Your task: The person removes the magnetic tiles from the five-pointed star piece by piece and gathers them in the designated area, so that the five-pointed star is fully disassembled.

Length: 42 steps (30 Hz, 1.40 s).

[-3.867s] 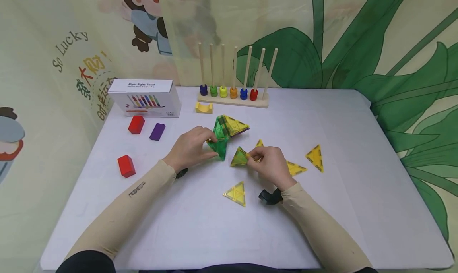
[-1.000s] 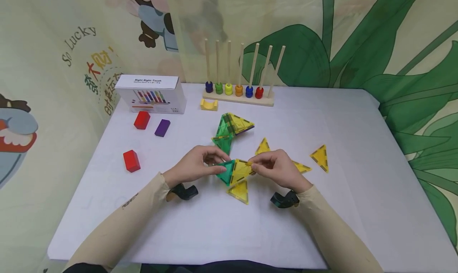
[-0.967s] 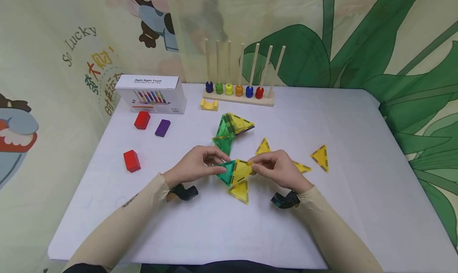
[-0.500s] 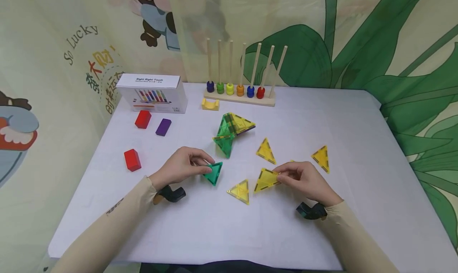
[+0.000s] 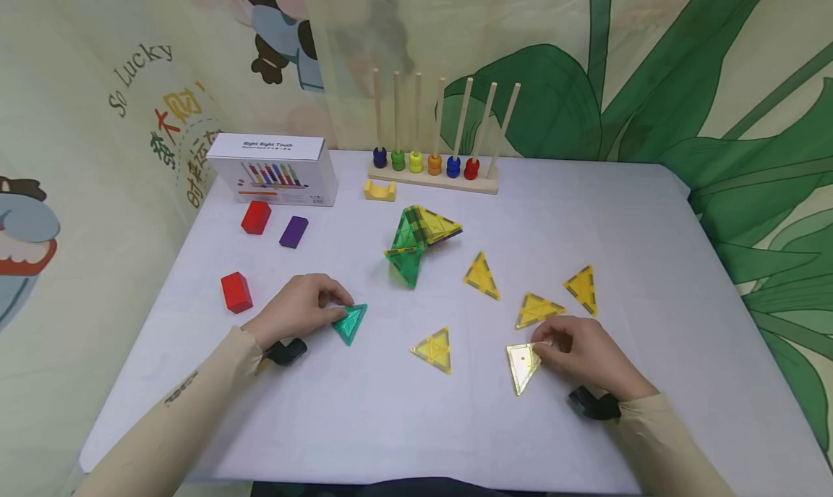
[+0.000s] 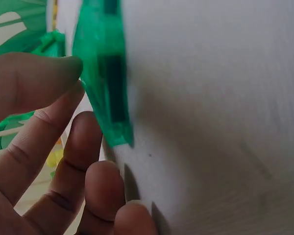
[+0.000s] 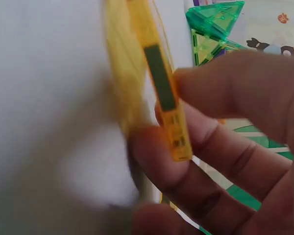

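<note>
A: Grip first. Your left hand (image 5: 296, 310) pinches the green triangle tile (image 5: 350, 323) by one corner, thumb and fingers curled on it, the tile resting on the worktop (image 5: 364, 425) at front left. Your right hand (image 5: 582, 356) pinches a yellow triangle tile (image 5: 521, 367) at its edge, at front right.

B: Handling?

A: Judged: thin, stiff, light translucent plastic. The dark strips in the rims look like magnets, so expect edges to snap together when close. Faces look smooth and may slip; take hold at a corner or across an edge, as you do now.

B: Count, outward?

A: Flat yellow triangles loose on the worktop: four (image 5: 433, 349) (image 5: 482, 274) (image 5: 537, 309) (image 5: 583, 289), plus your held one. One green-and-yellow tile cluster (image 5: 416, 240) behind; its pieces cannot be counted. Red blocks: two (image 5: 236, 292) (image 5: 256, 217). Purple block (image 5: 293, 231): one. Yellow arch block (image 5: 380, 190): one. White box (image 5: 273, 169): one. Peg rack (image 5: 434, 170): seven rods, six beads.
</note>
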Each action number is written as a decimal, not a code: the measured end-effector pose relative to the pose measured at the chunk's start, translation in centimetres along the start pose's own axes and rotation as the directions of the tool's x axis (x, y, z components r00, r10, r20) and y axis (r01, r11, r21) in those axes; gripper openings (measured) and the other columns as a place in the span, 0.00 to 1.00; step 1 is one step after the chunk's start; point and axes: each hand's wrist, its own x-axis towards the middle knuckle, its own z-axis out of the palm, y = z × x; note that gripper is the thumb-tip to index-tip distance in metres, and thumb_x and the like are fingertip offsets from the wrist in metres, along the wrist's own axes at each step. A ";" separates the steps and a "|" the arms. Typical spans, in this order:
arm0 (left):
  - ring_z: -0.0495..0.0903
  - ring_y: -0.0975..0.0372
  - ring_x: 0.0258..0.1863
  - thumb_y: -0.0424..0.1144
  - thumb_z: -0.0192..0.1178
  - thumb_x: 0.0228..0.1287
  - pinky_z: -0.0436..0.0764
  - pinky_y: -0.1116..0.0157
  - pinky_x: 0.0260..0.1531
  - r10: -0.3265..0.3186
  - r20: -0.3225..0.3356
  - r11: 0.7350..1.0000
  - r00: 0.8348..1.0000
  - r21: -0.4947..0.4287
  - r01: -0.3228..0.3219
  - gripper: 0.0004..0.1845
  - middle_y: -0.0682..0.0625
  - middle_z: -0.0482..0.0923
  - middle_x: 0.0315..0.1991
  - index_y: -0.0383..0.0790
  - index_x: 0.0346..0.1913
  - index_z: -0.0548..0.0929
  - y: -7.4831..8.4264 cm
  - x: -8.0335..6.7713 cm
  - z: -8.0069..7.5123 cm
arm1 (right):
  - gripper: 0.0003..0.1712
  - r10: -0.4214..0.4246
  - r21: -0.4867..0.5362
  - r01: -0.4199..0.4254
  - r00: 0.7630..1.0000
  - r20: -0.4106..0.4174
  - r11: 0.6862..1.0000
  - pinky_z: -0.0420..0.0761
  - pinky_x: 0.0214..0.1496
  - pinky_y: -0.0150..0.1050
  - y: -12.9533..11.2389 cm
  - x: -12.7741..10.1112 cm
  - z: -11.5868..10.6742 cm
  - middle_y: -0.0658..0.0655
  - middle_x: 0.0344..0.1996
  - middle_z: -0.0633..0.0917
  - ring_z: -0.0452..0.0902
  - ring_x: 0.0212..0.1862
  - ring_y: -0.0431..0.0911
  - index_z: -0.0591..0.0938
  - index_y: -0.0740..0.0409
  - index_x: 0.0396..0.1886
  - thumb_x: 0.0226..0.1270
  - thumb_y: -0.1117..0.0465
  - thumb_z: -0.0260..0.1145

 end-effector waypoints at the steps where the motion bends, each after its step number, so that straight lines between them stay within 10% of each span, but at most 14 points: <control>1: 0.74 0.59 0.35 0.37 0.70 0.65 0.73 0.65 0.36 0.004 -0.006 1.000 1.000 0.008 -0.003 0.09 0.51 0.86 0.40 0.45 0.47 0.91 0.0 0.1 -0.1 | 0.08 -0.007 -0.021 0.006 1.000 -0.025 1.000 0.71 0.30 0.30 0.0 0.1 0.1 0.42 0.29 0.82 0.68 0.27 0.35 0.86 0.41 0.33 0.61 0.60 0.78; 14: 0.78 0.54 0.44 0.42 0.64 0.73 0.76 0.62 0.41 0.046 -0.100 0.998 0.994 -0.039 -0.050 0.16 0.47 0.86 0.48 0.43 0.60 0.84 2.1 6.6 -2.6 | 0.05 -0.027 0.023 0.029 0.993 -0.114 0.999 0.71 0.27 0.30 -1.6 1.6 0.5 0.43 0.26 0.83 0.69 0.25 0.35 0.88 0.50 0.37 0.63 0.61 0.77; 24: 0.81 0.52 0.54 0.42 0.65 0.73 0.79 0.56 0.54 0.167 0.016 0.983 0.986 -0.083 -0.165 0.20 0.45 0.84 0.58 0.41 0.64 0.81 3.5 11.7 -2.6 | 0.04 -0.067 0.050 0.072 0.992 -0.111 0.996 0.73 0.27 0.30 -3.9 2.9 1.1 0.42 0.26 0.83 0.69 0.24 0.34 0.88 0.48 0.35 0.65 0.61 0.76; 42: 0.81 0.55 0.47 0.40 0.63 0.75 0.81 0.57 0.52 0.167 0.005 0.979 0.986 -0.118 -0.166 0.10 0.45 0.86 0.48 0.40 0.53 0.84 3.4 12.2 -1.1 | 0.09 -0.039 -0.040 0.038 0.999 -0.025 0.998 0.72 0.32 0.33 -11.1 11.4 4.2 0.43 0.25 0.83 0.73 0.27 0.39 0.88 0.46 0.35 0.68 0.48 0.73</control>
